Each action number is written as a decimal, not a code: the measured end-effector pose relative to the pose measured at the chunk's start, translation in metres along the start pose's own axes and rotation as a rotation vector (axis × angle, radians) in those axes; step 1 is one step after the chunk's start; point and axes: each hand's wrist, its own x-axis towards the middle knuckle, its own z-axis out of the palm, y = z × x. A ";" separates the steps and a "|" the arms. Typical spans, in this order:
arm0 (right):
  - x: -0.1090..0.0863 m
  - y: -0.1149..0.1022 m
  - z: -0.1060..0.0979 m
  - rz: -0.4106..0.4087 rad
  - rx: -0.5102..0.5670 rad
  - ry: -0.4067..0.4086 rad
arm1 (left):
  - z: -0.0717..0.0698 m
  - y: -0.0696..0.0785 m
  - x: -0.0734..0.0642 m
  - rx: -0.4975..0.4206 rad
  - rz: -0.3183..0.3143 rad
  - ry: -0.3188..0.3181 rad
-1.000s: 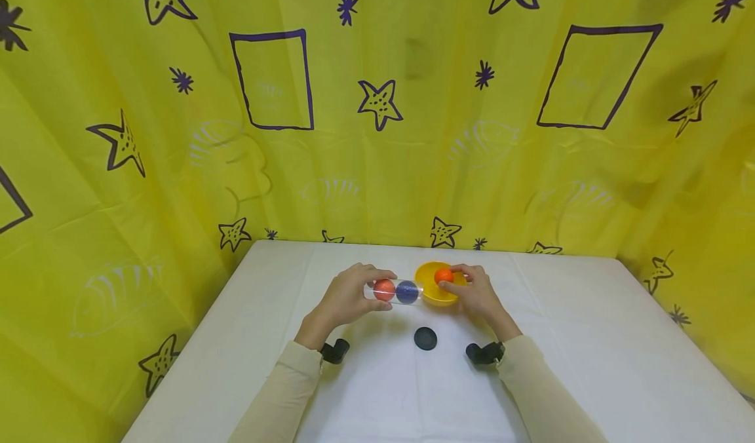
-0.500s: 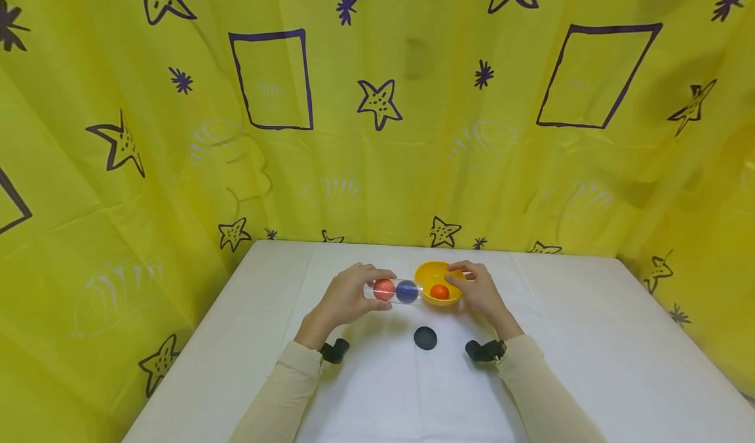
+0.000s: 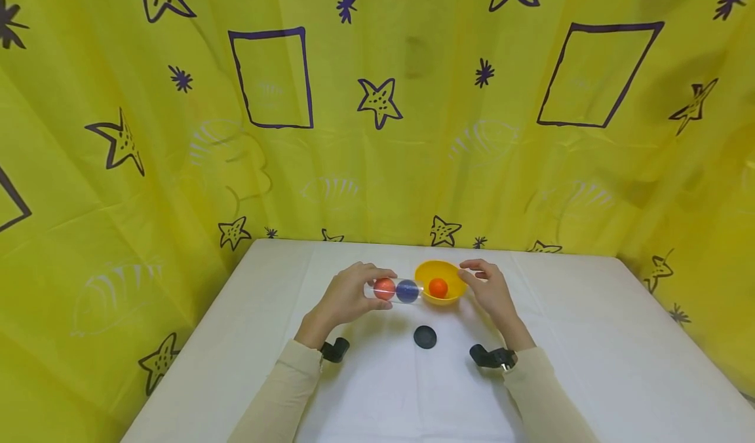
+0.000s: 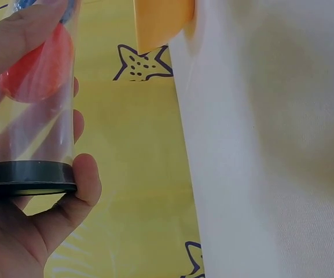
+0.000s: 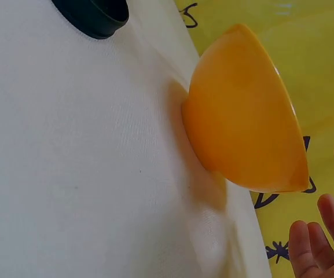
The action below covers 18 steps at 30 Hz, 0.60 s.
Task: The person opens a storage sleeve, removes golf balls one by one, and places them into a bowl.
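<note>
My left hand (image 3: 348, 292) grips a clear tube (image 4: 51, 130) held sideways above the table, its black end cap (image 4: 28, 174) by the palm. Inside the tube sit a red ball (image 3: 384, 289) and a dark blue ball (image 3: 407, 291), the blue one toward the bowl. A yellow bowl (image 3: 439, 267) stands just beyond the tube's right end, with an orange ball (image 3: 438, 288) in it. At the bowl's right rim is my right hand (image 3: 492, 292), fingers loosely spread and holding nothing; in the right wrist view its fingertips (image 5: 300, 234) are apart from the bowl.
A loose black round lid (image 3: 425, 337) lies on the white-covered table (image 3: 377, 390), nearer the person than the bowl. Behind the table's far edge hangs a yellow curtain (image 3: 330, 154) with star drawings.
My right hand has let go of the orange ball, which dropped into the bowl. That hand then moved back to the right. The left hand with the tube has stayed in place.
</note>
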 end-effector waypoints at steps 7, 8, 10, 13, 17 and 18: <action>-0.010 -0.003 -0.003 0.020 0.006 0.017 | 0.000 -0.001 0.000 0.004 -0.011 -0.006; -0.011 -0.004 -0.003 0.016 0.006 0.021 | 0.000 0.000 -0.001 0.007 -0.015 -0.008; -0.014 -0.007 -0.004 0.010 0.010 0.033 | -0.001 0.000 -0.001 0.008 -0.020 -0.014; -0.019 -0.013 -0.004 -0.005 0.028 0.051 | -0.001 0.002 -0.001 -0.001 -0.025 -0.020; -0.026 -0.025 -0.003 -0.021 0.040 0.054 | -0.001 0.003 -0.001 -0.013 -0.026 -0.023; -0.028 -0.028 -0.003 -0.029 0.037 0.049 | -0.001 0.004 -0.001 -0.016 -0.025 -0.022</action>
